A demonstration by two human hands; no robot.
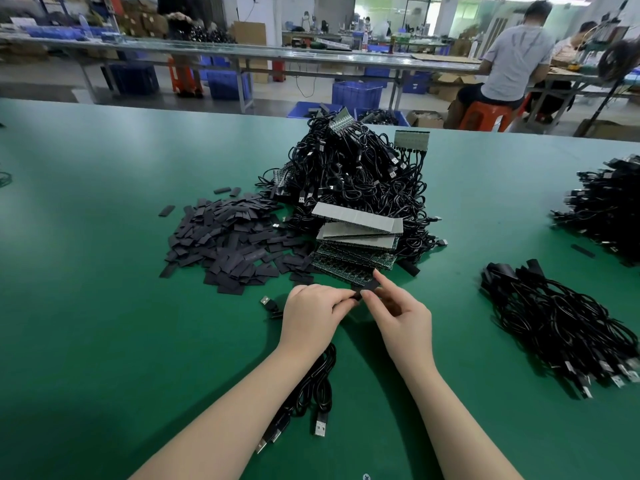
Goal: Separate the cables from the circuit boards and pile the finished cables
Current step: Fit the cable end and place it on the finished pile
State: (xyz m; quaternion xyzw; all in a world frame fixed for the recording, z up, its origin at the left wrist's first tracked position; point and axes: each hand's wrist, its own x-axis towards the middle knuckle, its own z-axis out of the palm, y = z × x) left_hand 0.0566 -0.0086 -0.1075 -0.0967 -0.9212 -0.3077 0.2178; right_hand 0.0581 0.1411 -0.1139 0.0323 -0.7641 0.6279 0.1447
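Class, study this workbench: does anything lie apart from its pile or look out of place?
Yes. A few black sleeve pieces lie apart from the sleeve heap, and one USB plug lies loose beside the left hand. Both hands pinch one small black piece, the right hand from the other side.

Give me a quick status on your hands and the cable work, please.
Left hand and right hand both pinching a small black piece. Loose cables under left forearm; finished pile to the right. Nothing in the way.
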